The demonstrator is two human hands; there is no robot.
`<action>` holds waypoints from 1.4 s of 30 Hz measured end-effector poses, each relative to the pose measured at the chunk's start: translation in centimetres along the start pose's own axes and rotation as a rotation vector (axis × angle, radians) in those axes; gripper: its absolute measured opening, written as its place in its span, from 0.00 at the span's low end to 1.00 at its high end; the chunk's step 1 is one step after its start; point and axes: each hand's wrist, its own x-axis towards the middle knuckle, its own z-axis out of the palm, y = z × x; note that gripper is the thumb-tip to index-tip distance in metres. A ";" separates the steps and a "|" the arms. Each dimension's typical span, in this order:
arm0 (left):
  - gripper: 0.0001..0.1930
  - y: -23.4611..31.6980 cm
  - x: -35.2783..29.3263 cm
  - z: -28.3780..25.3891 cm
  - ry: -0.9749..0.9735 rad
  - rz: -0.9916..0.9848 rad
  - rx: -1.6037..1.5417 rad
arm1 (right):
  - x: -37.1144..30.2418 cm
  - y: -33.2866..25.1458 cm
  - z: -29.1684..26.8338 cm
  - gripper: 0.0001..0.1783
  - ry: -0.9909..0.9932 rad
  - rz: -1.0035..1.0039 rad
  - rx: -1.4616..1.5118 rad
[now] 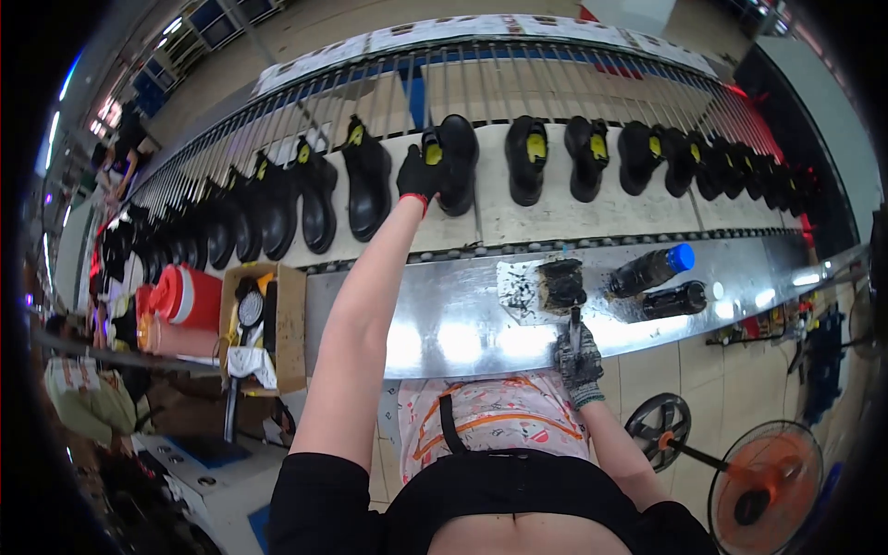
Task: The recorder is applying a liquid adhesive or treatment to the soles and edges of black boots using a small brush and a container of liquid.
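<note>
My left hand [419, 173], in a black glove, reaches out to the conveyor and grips a black ankle boot [457, 168] by its side, near the yellow-green lining. The hand covers part of the boot's opening. Close to my body, my right hand [579, 363] wears a grey knitted glove and is closed round the handle of a slim brush [575, 326]. The brush's tip points at a black-smeared pad [561, 282] on stained white paper [521, 294]; whether they touch I cannot tell. More black boots [367, 185] stand in a row on both sides.
A metal ledge [444, 314] runs before the conveyor belt [495, 217]. Two dark bottles, one blue-capped [652, 269], lie right of the pad. At left are a cardboard box [291, 328] of tools and a red jug [190, 296]. An orange fan [768, 486] stands at lower right.
</note>
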 end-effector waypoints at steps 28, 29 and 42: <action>0.33 -18.7 -20.0 1.7 0.145 0.367 0.688 | 1.4 3.5 0.5 0.23 0.228 -0.446 -0.500; 0.34 -18.7 -20.0 1.9 0.138 0.364 0.683 | 1.8 4.7 0.6 0.22 0.213 -0.348 -0.350; 0.33 -18.4 -19.6 1.9 0.194 0.410 0.583 | 4.1 9.4 0.1 0.19 0.254 -0.426 -0.253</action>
